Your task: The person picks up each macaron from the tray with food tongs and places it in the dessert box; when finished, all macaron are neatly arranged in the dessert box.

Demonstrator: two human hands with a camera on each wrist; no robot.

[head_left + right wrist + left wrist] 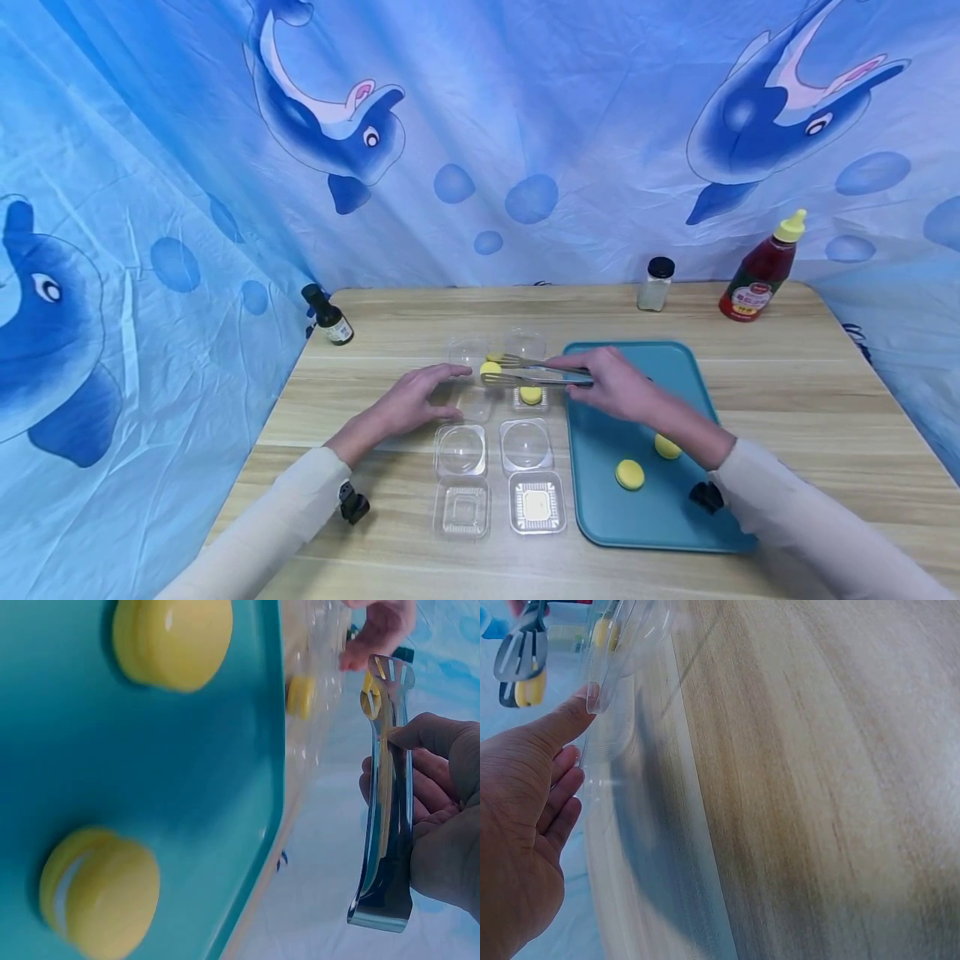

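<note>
My right hand (611, 385) grips metal tongs (382, 825), whose slotted ends hold a yellow macaron (491, 368) above the clear plastic boxes. Around the near-left side of a back box (474, 405), my left hand (411, 402) has its thumb and fingers spread. In the left wrist view the thumb lies at the clear plastic edge (592, 701); whether it presses there I cannot tell. One yellow macaron (531, 395) sits in the back right box. Another patch of yellow shows just behind the tongs, partly hidden.
Two open clear boxes, left (462, 508) and right (537, 502), stand at the front with lids folded back. A teal tray (660, 525) holds two yellow macarons (630, 475). Along the back are a dark bottle (327, 317), a black-capped shaker (656, 285) and a red sauce bottle (761, 271).
</note>
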